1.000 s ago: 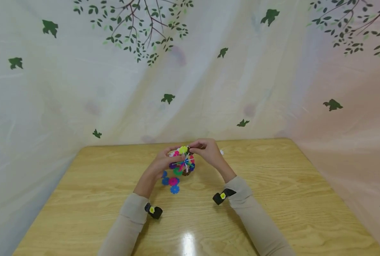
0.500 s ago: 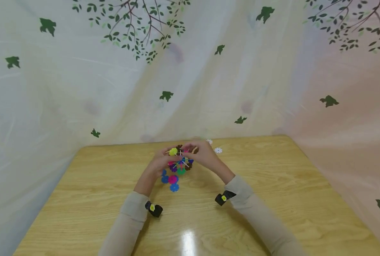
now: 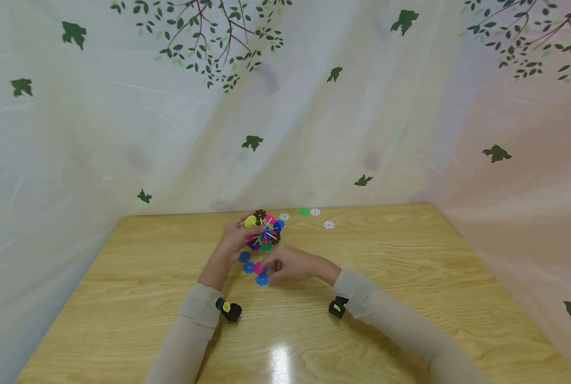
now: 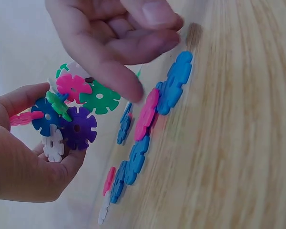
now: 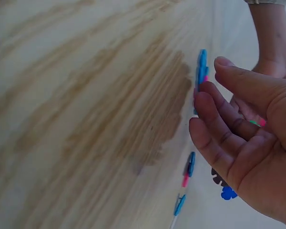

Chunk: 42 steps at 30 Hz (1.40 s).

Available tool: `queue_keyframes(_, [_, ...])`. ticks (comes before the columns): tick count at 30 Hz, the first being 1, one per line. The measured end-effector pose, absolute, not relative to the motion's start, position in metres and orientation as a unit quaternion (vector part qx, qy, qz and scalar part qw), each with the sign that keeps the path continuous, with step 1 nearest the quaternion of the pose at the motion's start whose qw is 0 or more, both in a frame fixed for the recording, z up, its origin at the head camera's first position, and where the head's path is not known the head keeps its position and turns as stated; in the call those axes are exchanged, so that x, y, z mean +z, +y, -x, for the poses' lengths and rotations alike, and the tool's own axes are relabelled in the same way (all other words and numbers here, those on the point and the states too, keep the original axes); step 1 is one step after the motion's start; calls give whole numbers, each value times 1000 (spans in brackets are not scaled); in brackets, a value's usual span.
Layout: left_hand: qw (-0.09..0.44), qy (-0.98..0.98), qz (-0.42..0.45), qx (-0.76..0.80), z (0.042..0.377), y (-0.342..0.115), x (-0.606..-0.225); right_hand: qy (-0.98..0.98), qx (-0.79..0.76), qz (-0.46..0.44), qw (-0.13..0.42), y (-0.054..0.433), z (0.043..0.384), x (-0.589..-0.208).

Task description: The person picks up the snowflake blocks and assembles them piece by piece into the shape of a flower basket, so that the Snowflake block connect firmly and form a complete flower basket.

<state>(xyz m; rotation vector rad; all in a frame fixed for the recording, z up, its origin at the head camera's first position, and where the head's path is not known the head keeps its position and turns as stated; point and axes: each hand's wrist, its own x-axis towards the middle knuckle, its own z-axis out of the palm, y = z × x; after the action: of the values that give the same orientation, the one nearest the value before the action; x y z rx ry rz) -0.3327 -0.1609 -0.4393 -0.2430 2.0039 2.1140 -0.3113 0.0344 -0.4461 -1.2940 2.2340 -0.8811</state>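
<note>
My left hand (image 3: 229, 242) grips a round cluster of interlocking flower-shaped plastic discs (image 3: 265, 234), raised above the table. Pink, green, purple, blue and white discs show in it in the left wrist view. My right hand (image 3: 295, 262) is over several loose discs below the cluster, its fingers loosely bent. Nothing shows between thumb and fingers in the right wrist view. Among those loose discs are a pink disc (image 4: 147, 114) and a blue disc (image 4: 175, 83), lying flat with others in a row. Whether the right fingertips touch any disc, I cannot tell.
At the back of the wooden table (image 3: 386, 277) lie a green disc (image 3: 304, 212) and several white discs (image 3: 328, 225). A pale cloth (image 3: 194, 144) with printed leaves hangs behind the table. Each wrist wears a small black camera (image 3: 336, 307).
My right hand has left the cluster and come down toward the loose discs near me. My left hand still holds the cluster, now slightly farther back, and more back discs show.
</note>
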Motion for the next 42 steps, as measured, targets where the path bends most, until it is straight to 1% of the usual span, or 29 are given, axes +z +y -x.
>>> queue_keyframes(4, [106, 679, 84, 721, 334, -161, -438, 800, -286, 475, 229, 29, 313, -447])
queue_keyframes(11, [111, 677, 77, 723, 338, -163, -438, 810, -253, 480, 220, 27, 314, -444])
queue_keyframes(13, [112, 677, 74, 724, 338, -163, -437, 813, -256, 472, 225, 30, 314, -443])
queue_keyframes(18, [111, 672, 75, 729, 338, -163, -436, 813, -301, 427, 256, 47, 311, -443])
queue_keyframes(21, [113, 666, 77, 733, 338, -162, -436, 815, -330, 405, 250, 60, 312, -444])
queue_keyframes(24, [120, 663, 71, 735, 336, -162, -436, 821, -355, 387, 224, 73, 315, -443])
queue_keyframes(28, [130, 671, 57, 728, 333, -162, -436, 833, -387, 360, 165, 84, 325, -436])
queue_keyframes(36, [140, 686, 47, 713, 330, -158, -438, 840, -469, 271, -8, 79, 340, -408])
queue_keyframes(39, [140, 689, 40, 710, 329, -156, -437, 827, -499, 256, -42, 74, 343, -403])
queue_keyframes(42, [139, 690, 36, 709, 328, -154, -437, 811, -522, 257, -61, 69, 345, -401])
